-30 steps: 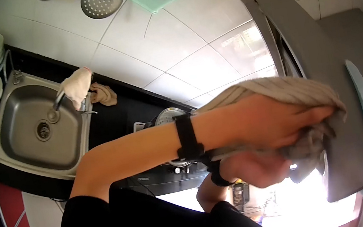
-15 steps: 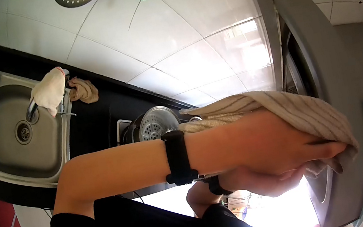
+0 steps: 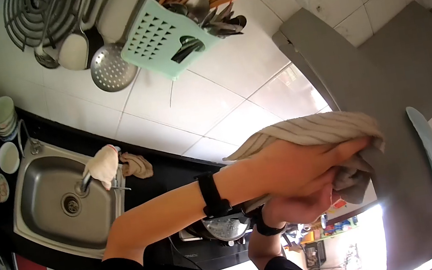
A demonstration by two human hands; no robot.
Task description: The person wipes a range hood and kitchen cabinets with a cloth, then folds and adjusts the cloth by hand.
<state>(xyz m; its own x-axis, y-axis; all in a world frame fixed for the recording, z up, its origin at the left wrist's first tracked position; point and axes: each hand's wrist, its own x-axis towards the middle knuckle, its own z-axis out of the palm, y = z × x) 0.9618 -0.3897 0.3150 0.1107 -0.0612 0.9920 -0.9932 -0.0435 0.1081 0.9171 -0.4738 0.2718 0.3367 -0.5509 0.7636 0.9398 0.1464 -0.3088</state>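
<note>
A beige striped towel (image 3: 311,126) is bunched up in front of the grey range hood. My left hand (image 3: 305,163) is closed on it, with the striped part draped over the back of the hand and the wrist. Just below, my right hand (image 3: 303,205) is closed too, its fingers curled against a crumpled greyish end of the towel (image 3: 355,178). The two hands are close together, and some fingertips are hidden in the folds. Whether the towel touches the hood cannot be told.
The range hood (image 3: 404,184) fills the right side. A green basket (image 3: 146,35) of chopsticks and spoons hangs on the tiles beside a skimmer (image 3: 113,68). At left is a steel sink (image 3: 51,217) with a cloth over its tap (image 3: 102,165); a pot (image 3: 225,228) sits below my left forearm.
The view has shifted, bringing the basket, utensils and bowls into sight. Both hands still hold the towel, now more bunched, and appear slightly further left in the picture.
</note>
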